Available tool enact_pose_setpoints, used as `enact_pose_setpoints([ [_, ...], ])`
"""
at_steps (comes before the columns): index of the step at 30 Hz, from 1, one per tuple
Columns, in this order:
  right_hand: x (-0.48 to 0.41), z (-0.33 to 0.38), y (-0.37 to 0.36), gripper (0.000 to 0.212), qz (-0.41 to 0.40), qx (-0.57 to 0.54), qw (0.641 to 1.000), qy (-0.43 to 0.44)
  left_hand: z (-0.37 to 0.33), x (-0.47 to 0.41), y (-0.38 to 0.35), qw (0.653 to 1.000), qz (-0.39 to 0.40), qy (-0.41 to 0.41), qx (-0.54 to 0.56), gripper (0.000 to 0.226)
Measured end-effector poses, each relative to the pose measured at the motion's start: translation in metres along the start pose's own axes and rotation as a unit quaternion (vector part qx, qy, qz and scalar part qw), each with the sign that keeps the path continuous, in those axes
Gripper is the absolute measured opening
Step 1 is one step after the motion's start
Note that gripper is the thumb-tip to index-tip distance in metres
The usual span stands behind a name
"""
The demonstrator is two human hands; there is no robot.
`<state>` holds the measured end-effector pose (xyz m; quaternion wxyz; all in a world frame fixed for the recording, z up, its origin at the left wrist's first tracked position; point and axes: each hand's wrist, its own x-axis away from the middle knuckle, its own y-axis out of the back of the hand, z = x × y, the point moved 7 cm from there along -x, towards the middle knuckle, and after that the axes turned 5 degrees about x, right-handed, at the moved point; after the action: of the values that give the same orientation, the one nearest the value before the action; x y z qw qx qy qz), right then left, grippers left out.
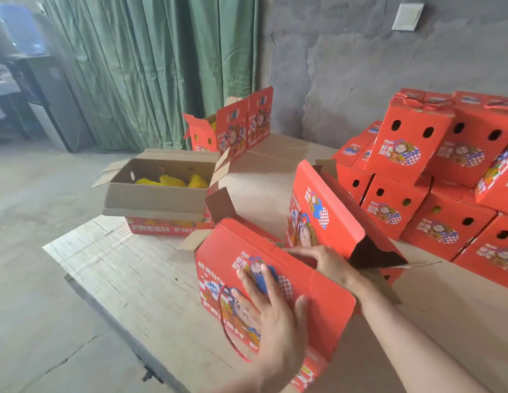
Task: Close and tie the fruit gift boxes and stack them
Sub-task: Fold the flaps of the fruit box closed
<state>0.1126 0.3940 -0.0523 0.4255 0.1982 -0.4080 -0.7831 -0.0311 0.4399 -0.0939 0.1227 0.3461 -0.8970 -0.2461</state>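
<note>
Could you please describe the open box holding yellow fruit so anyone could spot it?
On the wooden table, look to the far left edge. The open box there shows brown flaps and yellow fruit; the stacked boxes at right are closed.

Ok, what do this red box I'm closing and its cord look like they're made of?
Red box: probably corrugated cardboard, smooth printed outside; its end flap shows bare brown board inside. Cord: thin red string or rope by the look, fibre unclear.
</note>
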Motion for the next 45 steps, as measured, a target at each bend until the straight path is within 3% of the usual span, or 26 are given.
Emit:
enact_pose_setpoints([
  [5,-0.011,0.012,-0.006,0.044,-0.002,-0.002,1.000,0.000,0.006,-0.015,0.026,0.997,-0.036,-0.040,-0.055,0.082],
  [8,-0.032,0.028,-0.014,0.041,0.001,0.030,0.999,0.017,-0.004,-0.029,0.048,0.973,-0.070,-0.165,-0.143,0.072],
  [11,-0.058,0.041,-0.024,0.034,0.015,0.047,0.998,0.027,-0.017,-0.055,0.061,0.936,-0.040,-0.274,-0.218,0.063],
  [15,-0.076,0.051,-0.036,0.035,0.018,-0.036,0.999,0.016,-0.012,-0.095,0.087,0.918,0.002,-0.271,-0.290,0.077],
  [17,-0.082,0.056,-0.041,0.035,0.002,-0.021,1.000,0.017,-0.013,-0.103,0.097,0.913,0.017,-0.279,-0.298,0.079],
  [23,-0.083,0.077,-0.052,0.031,-0.014,0.063,0.996,0.066,-0.010,-0.085,0.118,0.893,-0.045,-0.362,-0.264,0.056],
  [26,-0.102,0.089,-0.058,0.032,0.014,0.064,0.995,0.073,0.000,-0.095,0.127,0.902,-0.057,-0.340,-0.261,0.055],
  [29,-0.129,0.101,-0.064,0.032,0.028,0.014,0.998,0.061,0.012,-0.127,0.141,0.911,-0.027,-0.292,-0.289,0.070],
  [35,-0.181,0.123,-0.082,0.020,0.070,-0.046,0.995,0.049,0.044,-0.183,0.186,0.911,0.013,-0.265,-0.315,0.070],
  [37,-0.205,0.127,-0.074,0.023,0.072,-0.007,0.996,0.051,0.053,-0.192,0.188,0.913,0.031,-0.237,-0.331,0.068],
  [41,-0.257,0.138,-0.056,0.040,-0.005,0.106,0.993,0.060,0.050,-0.194,0.173,0.921,-0.011,-0.187,-0.342,0.061],
  [45,-0.291,0.130,-0.082,0.038,0.066,0.309,0.948,0.037,0.061,-0.204,0.160,0.927,0.032,-0.131,-0.351,0.058],
])
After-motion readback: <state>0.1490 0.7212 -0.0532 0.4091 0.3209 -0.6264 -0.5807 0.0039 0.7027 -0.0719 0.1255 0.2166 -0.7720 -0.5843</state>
